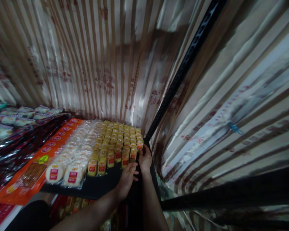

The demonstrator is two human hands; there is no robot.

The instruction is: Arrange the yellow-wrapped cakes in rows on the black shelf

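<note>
Rows of small yellow snack packs with red labels (118, 138) fill the right part of a dark shelf (98, 186). My left hand (127, 178) reaches to the front row, fingers curled against the nearest packs at the shelf's bare front edge. My right hand (144, 158) sits at the right end of the front row, next to a black upright post (180, 75), fingers closed around a pack there. Whether either hand has lifted a pack I cannot tell.
White round packs with red labels (69, 163) lie left of the yellow ones. Orange flat packages (36, 166) and dark red packets (12, 144) lie further left. Striped glossy sheeting (98, 54) hangs behind and to the right. More goods show on a lower shelf (72, 205).
</note>
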